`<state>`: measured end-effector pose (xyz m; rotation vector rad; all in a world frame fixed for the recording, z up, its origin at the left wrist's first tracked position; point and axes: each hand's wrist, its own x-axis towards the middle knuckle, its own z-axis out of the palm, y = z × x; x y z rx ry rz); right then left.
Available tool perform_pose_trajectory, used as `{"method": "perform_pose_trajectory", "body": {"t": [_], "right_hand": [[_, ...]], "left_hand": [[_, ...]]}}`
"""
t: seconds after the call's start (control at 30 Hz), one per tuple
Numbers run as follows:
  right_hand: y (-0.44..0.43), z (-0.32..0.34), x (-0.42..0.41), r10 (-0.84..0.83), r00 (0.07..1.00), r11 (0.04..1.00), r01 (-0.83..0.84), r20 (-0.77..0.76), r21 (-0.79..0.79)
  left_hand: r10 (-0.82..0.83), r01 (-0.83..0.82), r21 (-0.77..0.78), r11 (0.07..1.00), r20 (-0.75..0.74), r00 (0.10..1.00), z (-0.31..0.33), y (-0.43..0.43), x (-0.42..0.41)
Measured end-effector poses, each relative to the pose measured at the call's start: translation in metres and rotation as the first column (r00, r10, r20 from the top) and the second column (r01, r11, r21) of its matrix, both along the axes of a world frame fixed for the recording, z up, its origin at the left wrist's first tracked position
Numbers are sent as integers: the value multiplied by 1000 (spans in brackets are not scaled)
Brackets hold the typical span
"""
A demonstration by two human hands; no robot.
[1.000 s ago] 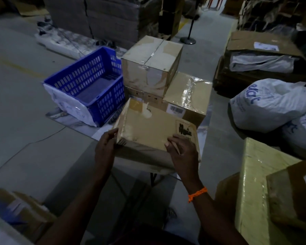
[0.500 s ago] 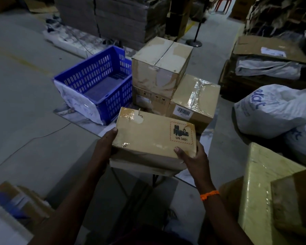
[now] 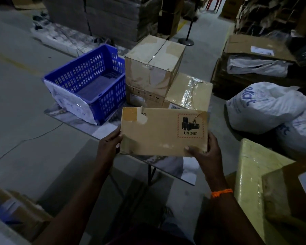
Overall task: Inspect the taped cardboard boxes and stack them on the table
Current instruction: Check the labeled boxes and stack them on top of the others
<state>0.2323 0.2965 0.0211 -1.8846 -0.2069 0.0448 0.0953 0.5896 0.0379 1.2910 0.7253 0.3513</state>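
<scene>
I see left hand (image 3: pixel 111 144) and right hand (image 3: pixel 206 152) clamped on flat box (image 3: pixel 159 133), UN 3481 label facing me, raised over table (image 3: pixel 173 167) near edge. Two stacked boxes (image 3: pixel 154 68) at far edge, blue crate (image 3: pixel 88 82) at left corner.

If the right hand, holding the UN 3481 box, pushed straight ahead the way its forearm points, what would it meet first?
Probably the film-wrapped box on the table, right behind the held box. The right hand points up and forward toward it. Depth is unclear, so the gap cannot be judged.
</scene>
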Motion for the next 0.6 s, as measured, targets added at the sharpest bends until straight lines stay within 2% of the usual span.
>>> {"method": "perform_pose_trajectory", "body": {"t": [0.17, 0.33, 0.47, 0.6], "right_hand": [[-22, -18, -6, -44, 998, 997, 47, -44, 65], [-35, -44, -19, -68, 991, 996, 75, -119, 51], [-51, -69, -35, -82, 978, 996, 87, -190, 18], [-67, -94, -52, -76, 953, 997, 70, -294, -33]], "left_hand": [[-54, 54, -1, 999, -16, 998, -18, -15, -7], [-105, 102, -50, 994, -64, 992, -46, -17, -18], [-130, 132, 22, 991, -74, 989, -54, -24, -23], [-152, 162, 54, 985, -147, 977, -61, -32, -38]]}}
